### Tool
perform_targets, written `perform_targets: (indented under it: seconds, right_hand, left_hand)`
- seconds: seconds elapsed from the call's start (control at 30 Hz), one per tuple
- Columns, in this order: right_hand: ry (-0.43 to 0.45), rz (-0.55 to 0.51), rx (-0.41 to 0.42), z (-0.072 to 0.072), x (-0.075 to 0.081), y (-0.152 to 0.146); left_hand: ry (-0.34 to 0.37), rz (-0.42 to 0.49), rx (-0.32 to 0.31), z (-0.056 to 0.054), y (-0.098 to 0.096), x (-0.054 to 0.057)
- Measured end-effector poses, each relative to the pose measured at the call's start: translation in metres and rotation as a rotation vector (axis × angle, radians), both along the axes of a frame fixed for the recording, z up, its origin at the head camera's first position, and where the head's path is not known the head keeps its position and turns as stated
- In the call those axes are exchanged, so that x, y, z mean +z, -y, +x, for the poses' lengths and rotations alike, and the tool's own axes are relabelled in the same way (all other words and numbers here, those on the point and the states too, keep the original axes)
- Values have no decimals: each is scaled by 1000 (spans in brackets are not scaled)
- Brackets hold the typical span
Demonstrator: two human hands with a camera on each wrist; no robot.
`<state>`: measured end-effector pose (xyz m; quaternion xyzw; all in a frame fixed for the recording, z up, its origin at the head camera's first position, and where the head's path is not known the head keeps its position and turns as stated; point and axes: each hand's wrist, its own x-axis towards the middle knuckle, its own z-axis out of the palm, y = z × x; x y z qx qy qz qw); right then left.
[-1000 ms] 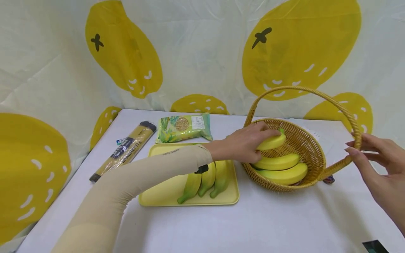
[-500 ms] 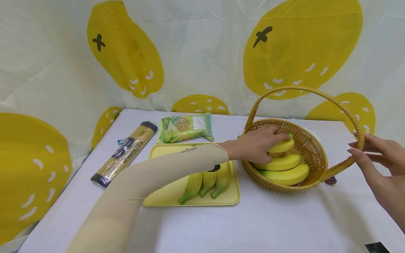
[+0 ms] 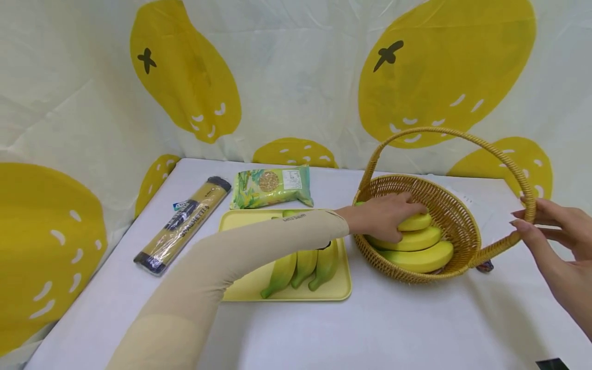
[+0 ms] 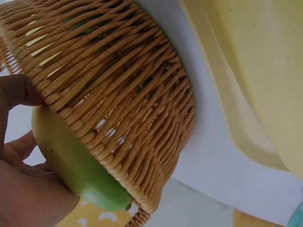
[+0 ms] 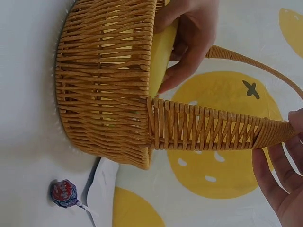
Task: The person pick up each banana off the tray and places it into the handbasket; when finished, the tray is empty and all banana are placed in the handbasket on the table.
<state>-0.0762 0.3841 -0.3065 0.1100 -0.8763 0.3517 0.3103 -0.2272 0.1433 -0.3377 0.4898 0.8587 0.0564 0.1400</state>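
My left hand (image 3: 386,216) reaches into the wicker basket (image 3: 460,231) and grips a banana (image 4: 80,165) lying along the basket's left inner side. Fingers and thumb wrap its middle, and its green tip shows at the rim in the left wrist view. Two more bananas (image 3: 418,257) lie side by side in the basket, nearer the front. Between thumb and fingertips, my right hand (image 3: 561,241) pinches the right side of the tall arched handle (image 3: 490,149). Left of the basket, a yellow tray (image 3: 250,288) bears several bananas (image 3: 282,272), partly hidden by my left sleeve.
A spaghetti pack (image 3: 185,223) lies slanted at the left of the white table. Behind the tray is a green bag of grain (image 3: 273,185). A wrapped lollipop (image 5: 64,193) lies right of the basket. A patterned curtain (image 3: 300,77) hangs behind the table.
My left hand has moved right and slightly down into the basket with the banana, which now rests closer to the other two. The right hand keeps its pinch on the handle.
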Motion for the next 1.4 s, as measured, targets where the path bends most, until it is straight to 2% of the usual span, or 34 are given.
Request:
perform_targets:
  seconds: [0.17,0.33,0.57,0.87,1.0,1.17,1.3,1.4]
  right_hand:
    - [39,10,-37,0,0,0]
    - [24,-21,-6,0,2,0]
    - [29,-21,-25,0,2,1]
    - [20,-31,-10,1,1,1]
    - [35,-15,-36,2,0,1]
    - [32,1,-54,1,-1,1]
    - [33,-11,-60,2,-3,1]
    - [22,-19,-48,2,-3,1]
  left_hand:
    - [-34,-23,-27,-1,-8,-7]
    - [-56,-63,-18,0,-12,-9]
    - [-72,-79,-10,1,-12,-7]
    - [-104,-125,6,2,-9,-5]
    - [-110,-87,12,2,-6,4]
    - [-118,6,-10,6,4,16]
    - [-120,98,-24,13,21,18]
    - [-98,178,-12,20,41,19]
